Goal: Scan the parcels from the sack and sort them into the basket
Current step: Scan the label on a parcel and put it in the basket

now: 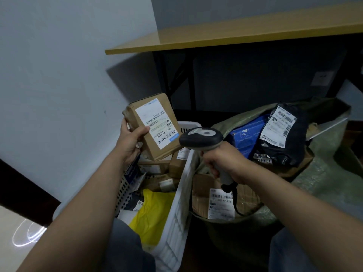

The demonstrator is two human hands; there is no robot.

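**Item under scan:** box of brown cardboard, taped, with a white label carrying several barcodes on its upper face. It is held tilted in the air above the far end of the basket, label face turned up and to the right, toward the scanner.

**Hands:** the left hand grasps the box at its left edge, thumb on the label face and fingers curled behind. The right hand is wrapped round the scanner's grip. The scanner's grey-and-black head sits just right of the box's lower corner; contact cannot be determined.

**Edges and room:** the basket, white with perforated walls, stands on the left, its right wall against the sack. A pale wall runs close along the left. The air above the basket is open up to the table far overhead.

**Surroundings:** the basket holds cardboard parcels at its far end and a yellow bag nearer. The green sack gapes on the right, holding a blue box, a black bag with a white label, and a brown parcel. The scanner's cable hangs over that parcel.

**Obstructions:** the left forearm crosses the basket's near left side, and the right forearm crosses the sack's near edge.
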